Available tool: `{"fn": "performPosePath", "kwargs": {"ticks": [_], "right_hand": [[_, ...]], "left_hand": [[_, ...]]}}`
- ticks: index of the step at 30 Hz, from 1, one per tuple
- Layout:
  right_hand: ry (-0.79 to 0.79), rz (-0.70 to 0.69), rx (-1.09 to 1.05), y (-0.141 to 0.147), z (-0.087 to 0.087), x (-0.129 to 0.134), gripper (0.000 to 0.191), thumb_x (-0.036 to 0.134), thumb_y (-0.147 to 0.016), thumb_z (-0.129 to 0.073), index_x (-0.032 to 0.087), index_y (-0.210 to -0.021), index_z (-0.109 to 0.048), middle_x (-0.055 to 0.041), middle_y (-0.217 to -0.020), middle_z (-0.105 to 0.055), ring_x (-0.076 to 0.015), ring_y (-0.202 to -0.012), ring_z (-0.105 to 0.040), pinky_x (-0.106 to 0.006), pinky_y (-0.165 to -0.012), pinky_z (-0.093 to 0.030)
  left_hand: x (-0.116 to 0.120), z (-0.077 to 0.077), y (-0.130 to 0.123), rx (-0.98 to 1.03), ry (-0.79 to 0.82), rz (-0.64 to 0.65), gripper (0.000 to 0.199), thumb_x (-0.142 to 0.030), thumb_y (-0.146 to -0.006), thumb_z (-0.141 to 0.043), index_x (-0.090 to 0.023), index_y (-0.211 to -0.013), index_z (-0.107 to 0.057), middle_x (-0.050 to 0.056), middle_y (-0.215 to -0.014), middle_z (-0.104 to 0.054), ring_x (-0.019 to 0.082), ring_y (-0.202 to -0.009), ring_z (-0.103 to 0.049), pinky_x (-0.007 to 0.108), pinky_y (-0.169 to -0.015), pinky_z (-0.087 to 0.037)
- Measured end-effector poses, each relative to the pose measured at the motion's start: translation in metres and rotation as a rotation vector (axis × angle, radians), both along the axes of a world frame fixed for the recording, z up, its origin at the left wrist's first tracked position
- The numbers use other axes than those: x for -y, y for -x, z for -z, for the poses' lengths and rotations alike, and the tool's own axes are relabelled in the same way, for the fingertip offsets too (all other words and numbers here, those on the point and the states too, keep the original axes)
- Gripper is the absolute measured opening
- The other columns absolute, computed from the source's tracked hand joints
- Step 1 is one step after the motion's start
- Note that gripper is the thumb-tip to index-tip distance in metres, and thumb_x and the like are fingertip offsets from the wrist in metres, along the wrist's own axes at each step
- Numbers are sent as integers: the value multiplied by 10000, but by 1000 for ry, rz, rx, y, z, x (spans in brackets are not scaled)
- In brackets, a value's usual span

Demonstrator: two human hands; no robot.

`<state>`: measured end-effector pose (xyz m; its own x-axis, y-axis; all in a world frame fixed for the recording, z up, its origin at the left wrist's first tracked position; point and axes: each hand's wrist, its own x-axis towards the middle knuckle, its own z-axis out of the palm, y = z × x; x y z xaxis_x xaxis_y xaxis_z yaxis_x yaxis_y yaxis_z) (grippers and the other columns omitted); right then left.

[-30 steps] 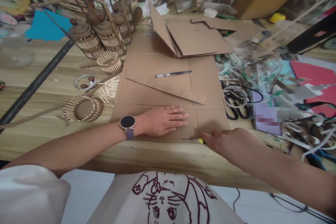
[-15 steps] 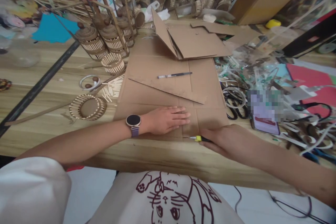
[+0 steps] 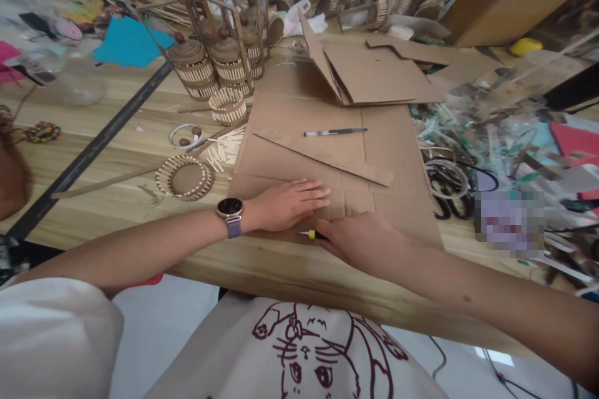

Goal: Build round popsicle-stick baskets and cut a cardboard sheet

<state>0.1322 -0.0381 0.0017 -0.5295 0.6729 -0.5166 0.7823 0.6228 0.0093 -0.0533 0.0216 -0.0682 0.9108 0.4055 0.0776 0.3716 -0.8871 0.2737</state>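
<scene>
My left hand [image 3: 292, 202] lies flat with fingers stretched out on a large sheet of brown cardboard [image 3: 281, 168], near its front edge. A watch with a purple strap [image 3: 233, 218] is on that wrist. Just right of it, my right hand [image 3: 358, 237] is closed around a craft knife [image 3: 312, 235] with a yellow and black handle. Its thin blade points left, low over the cardboard's front edge; whether the tip touches is too small to tell. Beyond my hands, a black pen [image 3: 336, 132] and a narrow cardboard wedge [image 3: 327, 163] rest on the sheet.
Folded cardboard [image 3: 384, 72] sits on the sheet's far end. At left are a round slatted basket [image 3: 184, 178], small sticks [image 3: 227, 148] and lidded slatted containers [image 3: 191, 65]. Black-handled scissors [image 3: 449, 199], a phone [image 3: 508, 224] and plastic scraps [image 3: 496, 143] crowd the right side.
The view has shifted, so the table's things appear farther right. My right hand has moved left along the cardboard's front edge with the craft knife. My left hand has slid left over the sheet.
</scene>
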Motion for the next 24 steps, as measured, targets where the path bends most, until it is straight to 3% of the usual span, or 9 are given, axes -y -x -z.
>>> {"fn": "performPosePath", "kwargs": {"ticks": [6,11,19,24], "right_hand": [[-4,-15,18,0,2,1,194,255,-1004,-469,190,-1031,-649,-54,-821,-763,-243,-741,-736,-263,-510,-390],[22,-18,19,2,-3,-1,209,295,-1009,-477,189,-1055,-651,-56,-853,-766,-241,-778,-741,-263,-490,-355],[2,-40,22,2,-3,1,176,176,-980,-489,184,-1047,-651,-60,-848,-767,-237,-771,-747,-256,-512,-430],[-3,-36,100,15,-7,7,260,25,-850,-564,146,-1056,-667,-98,-786,-755,-267,-721,-748,-280,-527,-494]], "left_hand": [[0,1,-2,-25,-51,10,417,-183,-992,-454,-133,-1404,-490,76,-1543,-426,239,-1465,-307,396,-1210,-228],[-1,4,0,-14,-62,17,434,-165,-976,-472,-134,-1408,-484,85,-1549,-416,236,-1468,-300,400,-1210,-226],[-1,5,-1,-22,-73,20,435,-168,-978,-466,-144,-1413,-478,78,-1551,-413,228,-1467,-301,394,-1211,-221],[0,1,-1,-25,-72,25,441,-155,-975,-452,-133,-1414,-478,96,-1541,-427,230,-1465,-305,403,-1203,-235]]}}
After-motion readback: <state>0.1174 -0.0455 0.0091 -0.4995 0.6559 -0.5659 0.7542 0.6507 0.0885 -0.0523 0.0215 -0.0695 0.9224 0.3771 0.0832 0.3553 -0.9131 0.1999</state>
